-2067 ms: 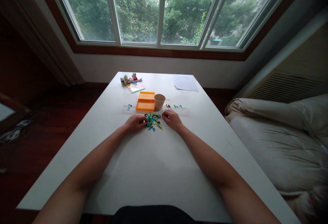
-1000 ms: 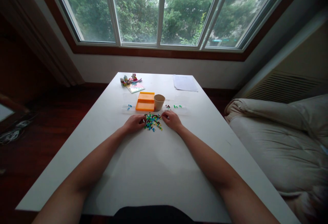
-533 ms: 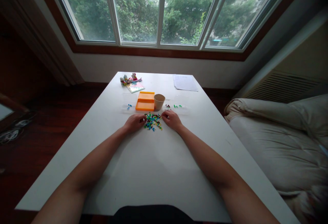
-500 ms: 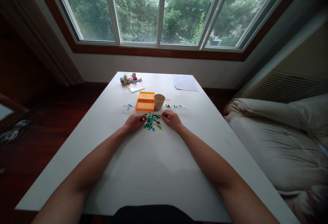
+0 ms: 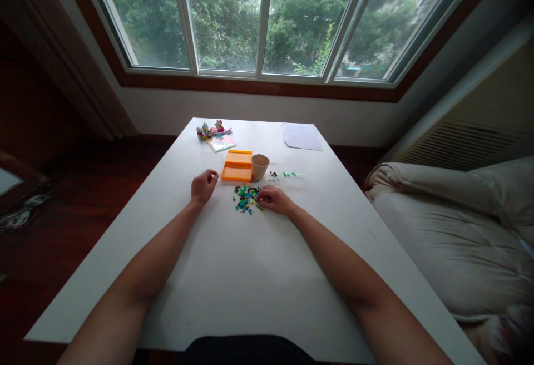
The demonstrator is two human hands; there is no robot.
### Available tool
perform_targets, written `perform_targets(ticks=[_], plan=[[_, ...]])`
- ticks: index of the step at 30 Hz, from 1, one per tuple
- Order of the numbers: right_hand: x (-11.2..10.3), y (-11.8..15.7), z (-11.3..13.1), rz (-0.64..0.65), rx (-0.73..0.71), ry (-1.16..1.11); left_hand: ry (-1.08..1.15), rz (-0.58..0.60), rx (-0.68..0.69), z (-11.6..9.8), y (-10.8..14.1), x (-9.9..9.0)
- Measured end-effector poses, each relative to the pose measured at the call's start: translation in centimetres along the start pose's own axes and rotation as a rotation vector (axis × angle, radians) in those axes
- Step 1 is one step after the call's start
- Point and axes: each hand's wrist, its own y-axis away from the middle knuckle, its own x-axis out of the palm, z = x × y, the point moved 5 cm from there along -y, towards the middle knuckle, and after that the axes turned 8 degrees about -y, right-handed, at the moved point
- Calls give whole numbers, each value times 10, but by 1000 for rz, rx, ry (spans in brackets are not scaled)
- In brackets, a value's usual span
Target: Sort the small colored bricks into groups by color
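Observation:
A loose pile of small coloured building bricks, green, blue, brown and yellow, lies on the white table. My right hand is at the pile's right edge, fingertips curled together among the bricks; whatever they pinch is too small to name. To the left, away from the pile, my left hand is closed, thumb and fingers together over the spot by the clear tray on the left. It hides the blue pieces there. Anything in its fingertips cannot be made out.
Behind the pile stand an orange two-part tray and a brown paper cup. Sorted green pieces and dark brown pieces lie right of the cup. Farther back are small toy figures, a coloured card and paper sheets.
My left hand has moved left and away from the pile, to where the blue pieces lay. My right hand has shifted slightly left and nearer, onto the pile's edge.

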Motion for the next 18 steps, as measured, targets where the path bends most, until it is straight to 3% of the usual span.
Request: perform_targets(ticks=[9, 18], plan=[[2, -1, -5, -12, 20, -20, 31, -84, -257, 44, -14, 1], [-3, -1, -11, -89, 80, -137, 42, -90, -319, 64, -21, 4]])
